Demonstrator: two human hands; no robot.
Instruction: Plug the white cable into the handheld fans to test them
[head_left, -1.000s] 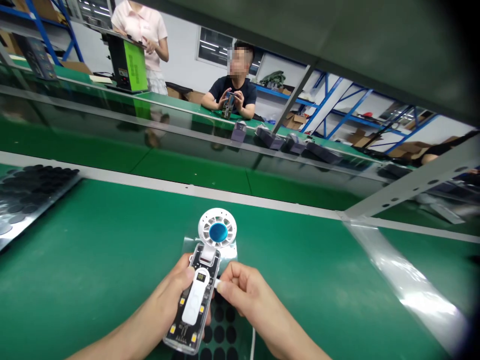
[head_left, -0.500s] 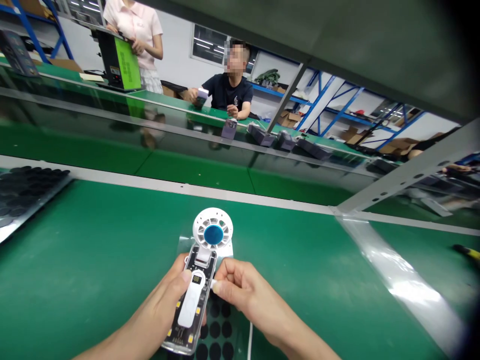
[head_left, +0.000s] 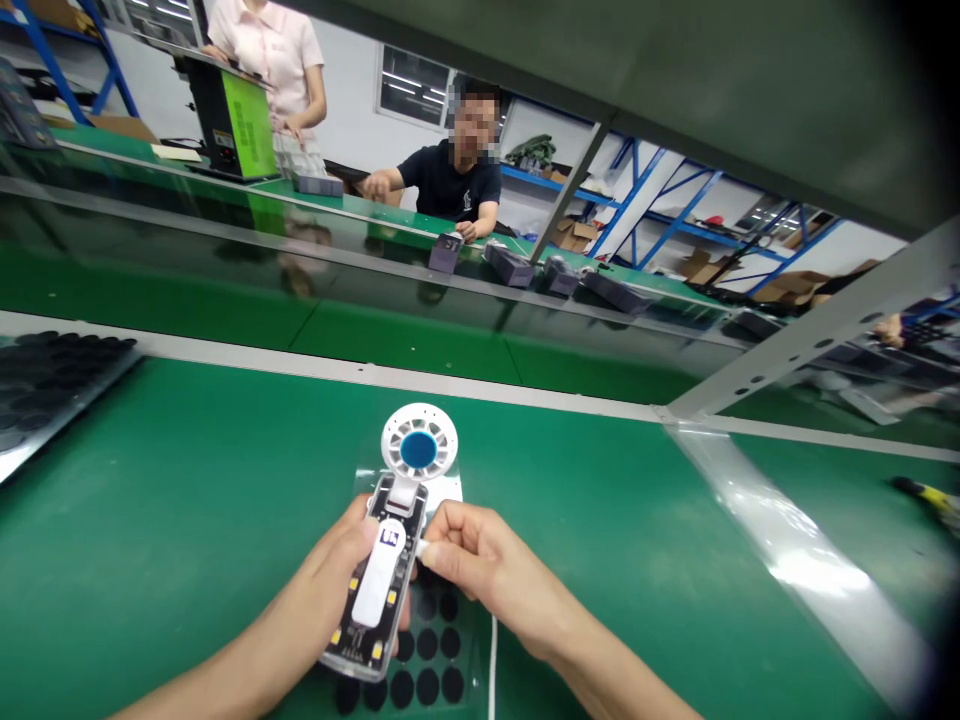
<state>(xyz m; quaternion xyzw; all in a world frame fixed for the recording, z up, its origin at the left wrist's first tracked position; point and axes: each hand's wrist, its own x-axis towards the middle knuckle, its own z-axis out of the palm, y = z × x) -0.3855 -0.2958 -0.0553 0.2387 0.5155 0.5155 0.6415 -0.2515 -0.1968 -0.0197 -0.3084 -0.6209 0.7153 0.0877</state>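
A handheld fan with a clear body and a round white head tilts over the green table. Its head carries a blue disc in the centre, and a small display is lit on its front. My left hand wraps round the body, thumb on the front. At the fan's right side, my right hand pinches the white plug of a charging cable against the body. Under the fan lies a clear sheet of black round stickers, partly hidden by the hands and fan.
Another sheet of black discs lies at the left. A yellow-and-black tool is at the right edge. Clear tape runs along the table's right. Across the conveyor, two people work near a green-black machine and several purple boxes.
The fan and both my hands have shifted slightly up in view. The display's lit pattern differs. Across the conveyor, the seated person's hand no longer holds a box, and one stands by the standing person.
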